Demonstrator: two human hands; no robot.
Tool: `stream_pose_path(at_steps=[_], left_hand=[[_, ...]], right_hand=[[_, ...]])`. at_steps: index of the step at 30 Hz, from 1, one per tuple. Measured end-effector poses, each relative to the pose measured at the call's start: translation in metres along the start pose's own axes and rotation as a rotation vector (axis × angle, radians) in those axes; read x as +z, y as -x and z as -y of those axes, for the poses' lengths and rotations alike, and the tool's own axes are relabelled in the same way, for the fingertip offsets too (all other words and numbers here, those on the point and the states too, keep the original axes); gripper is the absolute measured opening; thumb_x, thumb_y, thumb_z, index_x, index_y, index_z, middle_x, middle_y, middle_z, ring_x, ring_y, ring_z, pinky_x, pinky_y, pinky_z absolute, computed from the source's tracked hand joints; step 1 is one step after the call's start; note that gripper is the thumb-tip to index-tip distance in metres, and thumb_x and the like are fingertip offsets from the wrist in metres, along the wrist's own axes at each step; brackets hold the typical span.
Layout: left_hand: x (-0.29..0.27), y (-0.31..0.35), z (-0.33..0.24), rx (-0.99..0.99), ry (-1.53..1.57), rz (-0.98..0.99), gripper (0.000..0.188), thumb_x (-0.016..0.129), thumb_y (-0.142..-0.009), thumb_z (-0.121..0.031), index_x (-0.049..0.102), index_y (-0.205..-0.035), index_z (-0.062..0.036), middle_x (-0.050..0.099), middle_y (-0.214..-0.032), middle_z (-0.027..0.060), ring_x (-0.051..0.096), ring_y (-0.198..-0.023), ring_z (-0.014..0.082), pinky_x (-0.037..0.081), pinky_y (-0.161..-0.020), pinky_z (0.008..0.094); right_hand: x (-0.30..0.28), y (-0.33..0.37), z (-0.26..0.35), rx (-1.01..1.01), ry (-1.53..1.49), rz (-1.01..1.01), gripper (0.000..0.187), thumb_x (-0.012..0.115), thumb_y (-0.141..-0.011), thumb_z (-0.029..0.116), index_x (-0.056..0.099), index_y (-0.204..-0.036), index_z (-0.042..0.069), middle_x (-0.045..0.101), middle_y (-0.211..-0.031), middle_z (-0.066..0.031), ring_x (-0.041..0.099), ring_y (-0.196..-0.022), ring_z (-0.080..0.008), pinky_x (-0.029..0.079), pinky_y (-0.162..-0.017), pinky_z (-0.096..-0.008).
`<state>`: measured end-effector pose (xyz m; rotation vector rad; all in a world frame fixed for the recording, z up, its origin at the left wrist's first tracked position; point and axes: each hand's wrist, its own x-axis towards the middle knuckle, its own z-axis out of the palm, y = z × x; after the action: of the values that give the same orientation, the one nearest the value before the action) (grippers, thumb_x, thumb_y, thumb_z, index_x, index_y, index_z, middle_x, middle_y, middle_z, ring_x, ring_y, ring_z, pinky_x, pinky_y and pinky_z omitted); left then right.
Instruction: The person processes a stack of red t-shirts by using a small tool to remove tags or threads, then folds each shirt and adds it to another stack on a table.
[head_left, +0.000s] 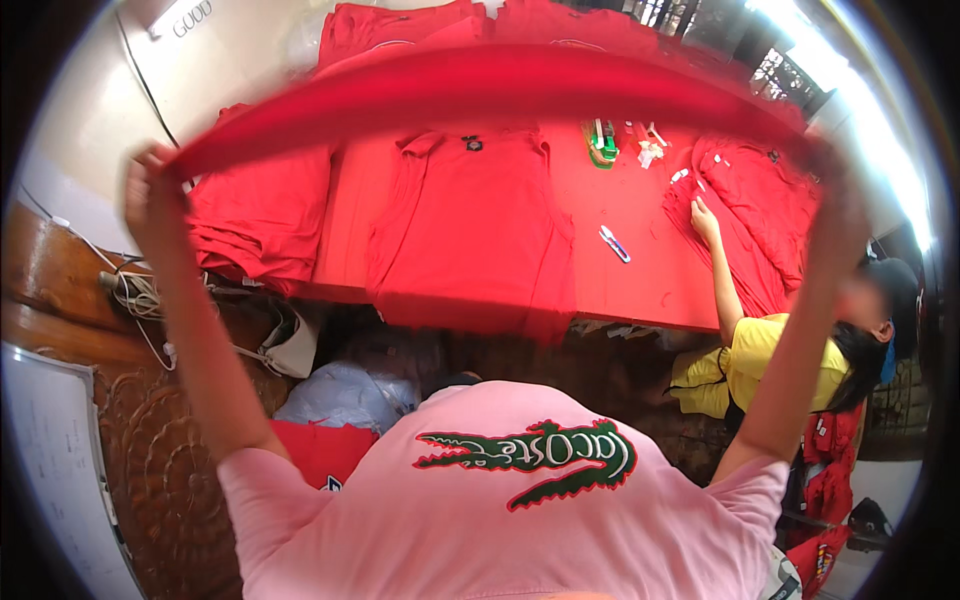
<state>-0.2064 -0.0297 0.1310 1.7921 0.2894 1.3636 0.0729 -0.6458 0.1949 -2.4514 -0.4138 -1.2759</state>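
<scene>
Both arms are raised and spread wide, stretching a red garment (490, 88) in a long band above the table; it is smeared by motion. My left hand (150, 195) is closed on its left end. The right end is in my right hand (840, 190), which is blurred but appears closed round the cloth. Below the band, a sleeveless red shirt (470, 235) lies flat, with a dark label at its neck and its hem over the table's near edge. Blue-and-white thread snips (615, 244) lie to its right.
The table has a red top (640, 290). Red garment stacks lie at the left (255, 220), the back and the right (750, 170). A person in yellow (775, 360) touches the right stack. A green item (601, 145) lies behind the snips. Coiled cable (145, 292) hangs at left.
</scene>
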Motion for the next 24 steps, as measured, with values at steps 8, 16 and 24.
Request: stream_pose_path(at_steps=[8,16,24], left_hand=[[0.022,0.309,0.216,-0.652,-0.148,-0.13,0.02,0.057,-0.091,0.006,0.058,-0.109,-0.0034,0.062,-0.095,0.0034,0.06,-0.086,0.0109,0.051,-0.078,0.0252],[0.001,0.407,0.297,-1.128,0.162,-0.158,0.019,0.066,-0.099,-0.01,0.057,-0.116,-0.0082,0.067,-0.101,0.0058,0.07,-0.083,0.0171,0.06,-0.076,0.0308],[-0.005,0.405,0.3,-1.125,0.211,-0.114,0.021,0.065,-0.099,-0.009,0.056,-0.118,-0.0072,0.067,-0.098,0.0056,0.07,-0.083,0.0155,0.059,-0.08,0.0311]], right_hand=[[0.142,0.355,0.015,0.763,-1.043,0.582,0.018,0.058,-0.105,0.003,0.07,-0.117,-0.002,0.07,-0.097,-0.0033,0.069,-0.083,-0.0106,0.054,-0.074,-0.024],[0.166,0.485,-0.008,0.997,-0.911,0.797,0.016,0.064,-0.102,0.007,0.074,-0.114,0.001,0.074,-0.098,-0.0041,0.071,-0.084,-0.0115,0.053,-0.073,-0.0229],[0.155,0.469,-0.009,0.949,-0.86,0.854,0.017,0.066,-0.101,0.01,0.076,-0.112,0.003,0.075,-0.096,-0.0028,0.07,-0.082,-0.0082,0.049,-0.071,-0.0219]])
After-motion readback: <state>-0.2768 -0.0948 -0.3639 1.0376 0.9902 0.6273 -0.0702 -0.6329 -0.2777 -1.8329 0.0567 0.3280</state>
